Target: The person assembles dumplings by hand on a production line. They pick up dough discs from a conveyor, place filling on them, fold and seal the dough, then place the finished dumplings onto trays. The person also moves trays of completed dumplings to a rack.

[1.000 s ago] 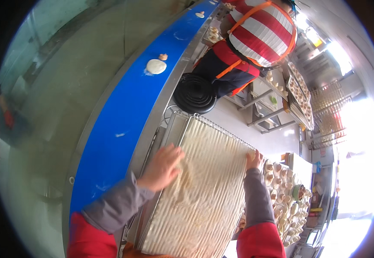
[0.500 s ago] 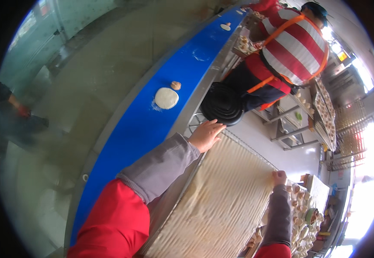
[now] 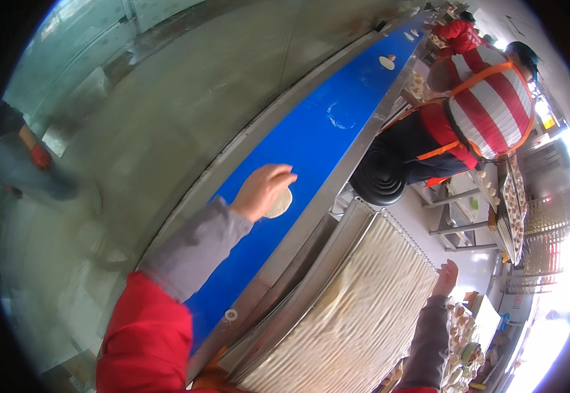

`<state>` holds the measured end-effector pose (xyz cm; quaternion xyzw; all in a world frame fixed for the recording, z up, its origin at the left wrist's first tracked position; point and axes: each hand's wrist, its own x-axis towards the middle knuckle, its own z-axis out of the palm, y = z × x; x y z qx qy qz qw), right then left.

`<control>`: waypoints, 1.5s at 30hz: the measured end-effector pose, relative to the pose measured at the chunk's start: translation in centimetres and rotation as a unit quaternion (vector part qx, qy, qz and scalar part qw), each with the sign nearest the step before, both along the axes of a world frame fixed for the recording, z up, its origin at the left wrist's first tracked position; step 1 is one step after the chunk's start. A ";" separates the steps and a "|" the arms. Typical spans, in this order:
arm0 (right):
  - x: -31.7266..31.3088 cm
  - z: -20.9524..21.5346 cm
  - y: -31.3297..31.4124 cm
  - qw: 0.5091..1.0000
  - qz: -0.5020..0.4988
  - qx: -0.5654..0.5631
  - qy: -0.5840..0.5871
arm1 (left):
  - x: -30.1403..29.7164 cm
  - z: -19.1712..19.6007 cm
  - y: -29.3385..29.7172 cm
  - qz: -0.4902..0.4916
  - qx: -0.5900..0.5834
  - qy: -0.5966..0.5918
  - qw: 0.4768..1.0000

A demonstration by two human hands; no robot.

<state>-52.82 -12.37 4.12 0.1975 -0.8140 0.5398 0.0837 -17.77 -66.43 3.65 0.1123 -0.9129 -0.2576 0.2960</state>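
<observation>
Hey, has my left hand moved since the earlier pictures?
Yes, leftward: your left hand was at the left edge of the pale ribbed sheet and is now over the blue belt.

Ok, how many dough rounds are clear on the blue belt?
2: a near round partly behind the left hand, a second round farther along the belt. Pale spots beyond may be more; too small to tell.
</observation>
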 end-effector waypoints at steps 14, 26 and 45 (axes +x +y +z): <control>20.4 5.5 -21.6 0.909 0.360 0.183 -0.099 | 15.7 3.1 3.9 0.096 0.238 -0.312 0.915; 29.7 5.1 -19.4 0.833 0.536 0.134 0.006 | 28.5 3.2 12.3 0.083 0.219 -0.323 0.917; 22.2 5.7 -13.1 0.864 0.272 -0.096 -0.412 | 4.1 9.5 27.4 -0.074 0.565 -0.001 0.821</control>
